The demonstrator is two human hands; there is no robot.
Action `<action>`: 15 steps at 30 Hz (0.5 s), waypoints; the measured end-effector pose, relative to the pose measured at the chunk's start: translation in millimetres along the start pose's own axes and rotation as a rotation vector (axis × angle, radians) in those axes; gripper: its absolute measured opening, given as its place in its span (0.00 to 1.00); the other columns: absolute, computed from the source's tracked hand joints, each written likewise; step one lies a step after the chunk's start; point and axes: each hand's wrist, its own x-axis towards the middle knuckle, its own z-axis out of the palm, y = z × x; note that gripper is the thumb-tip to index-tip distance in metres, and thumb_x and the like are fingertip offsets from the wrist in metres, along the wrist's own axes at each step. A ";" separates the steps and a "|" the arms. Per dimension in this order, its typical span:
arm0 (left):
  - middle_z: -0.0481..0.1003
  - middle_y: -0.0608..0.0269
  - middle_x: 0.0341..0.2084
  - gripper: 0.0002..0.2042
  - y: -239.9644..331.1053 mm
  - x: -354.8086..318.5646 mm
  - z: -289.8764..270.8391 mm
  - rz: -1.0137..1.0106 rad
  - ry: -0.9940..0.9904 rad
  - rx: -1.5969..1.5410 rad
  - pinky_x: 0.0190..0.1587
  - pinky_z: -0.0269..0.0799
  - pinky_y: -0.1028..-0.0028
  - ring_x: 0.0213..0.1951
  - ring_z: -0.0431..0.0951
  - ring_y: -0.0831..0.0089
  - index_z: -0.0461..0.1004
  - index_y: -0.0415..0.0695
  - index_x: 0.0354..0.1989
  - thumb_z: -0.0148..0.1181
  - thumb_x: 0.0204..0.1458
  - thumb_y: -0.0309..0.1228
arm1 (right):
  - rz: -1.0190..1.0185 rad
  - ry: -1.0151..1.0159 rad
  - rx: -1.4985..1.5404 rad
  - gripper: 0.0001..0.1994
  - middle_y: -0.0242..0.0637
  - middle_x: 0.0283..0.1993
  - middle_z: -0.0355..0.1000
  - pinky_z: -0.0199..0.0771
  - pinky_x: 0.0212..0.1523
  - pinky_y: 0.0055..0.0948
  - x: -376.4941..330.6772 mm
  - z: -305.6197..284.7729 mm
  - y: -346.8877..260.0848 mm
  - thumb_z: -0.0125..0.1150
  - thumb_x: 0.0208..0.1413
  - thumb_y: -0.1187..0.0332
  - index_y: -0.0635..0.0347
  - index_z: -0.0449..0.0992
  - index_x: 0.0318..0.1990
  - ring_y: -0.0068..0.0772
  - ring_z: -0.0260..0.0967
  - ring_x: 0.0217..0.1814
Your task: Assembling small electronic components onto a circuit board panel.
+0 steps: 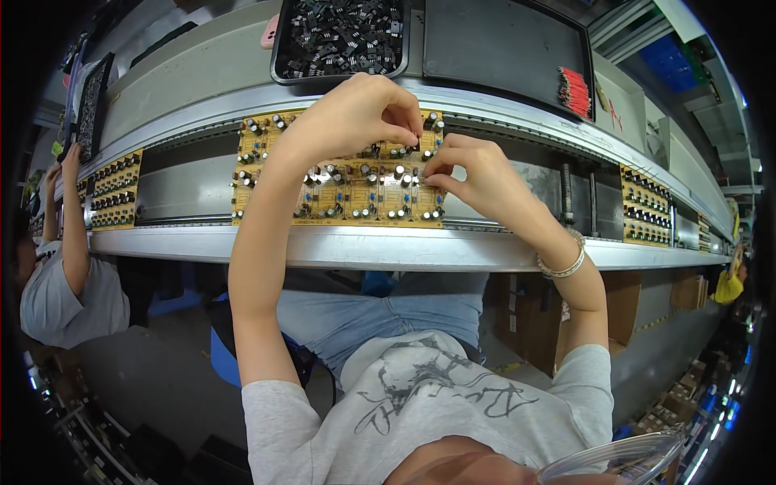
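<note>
— Where are your hands right now?

— Both are over the yellow rectangular circuit board (339, 190) studded with small silver-topped cylinder capacitors, which lies on the grey metal conveyor rail (364, 246) straight in front of me. My left hand (352, 113) arches over the board's upper middle, thumb and forefinger pinched narrow on something small and dark at the top edge; I cannot tell exactly what the part is. My right hand (473, 174) sits just beside it, at the board's right end, fingertips closed together against the board's surface. Whether they hold a part there, I cannot tell.

— And the two hands, do they touch?

— Nearly; the fingertips are close together, the left a little higher.

— What else is around?

— Beyond the board, a black tray (339, 36) heaped with small black components, and next to it on the right a flat dark tray (505, 44). A bundle of red-tipped sticks (575, 90) lies further right. More yellow boards ride the rail: one on my left (113, 190), one on my right (647, 206). On my left a person in a grey shirt (69, 295) reaches up to the rail. There is a silver bracelet (566, 263) on my right wrist.
</note>
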 end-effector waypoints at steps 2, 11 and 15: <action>0.78 0.59 0.24 0.06 1.1 -0.7 -0.2 0.003 -0.006 -0.008 0.35 0.73 0.76 0.29 0.78 0.74 0.77 0.36 0.30 0.64 0.42 0.24 | 0.029 -0.008 0.018 0.04 0.37 0.29 0.70 0.71 0.33 0.29 -0.2 0.8 -0.6 0.63 0.45 0.75 0.63 0.77 0.30 0.33 0.71 0.31; 0.77 0.59 0.22 0.07 -2.7 -14.4 -4.4 0.030 -0.044 0.082 0.34 0.72 0.75 0.27 0.77 0.73 0.77 0.36 0.29 0.64 0.40 0.23 | -0.077 0.028 -0.067 0.06 0.38 0.29 0.69 0.70 0.33 0.33 1.6 3.4 -3.4 0.65 0.42 0.72 0.61 0.78 0.30 0.37 0.70 0.31; 0.76 0.61 0.20 0.06 -13.4 -28.6 8.3 0.015 -0.034 0.048 0.37 0.70 0.75 0.26 0.76 0.72 0.77 0.38 0.28 0.65 0.39 0.23 | -0.095 0.033 -0.181 0.13 0.36 0.30 0.71 0.68 0.36 0.31 0.8 -4.7 3.3 0.67 0.42 0.67 0.61 0.76 0.36 0.35 0.71 0.32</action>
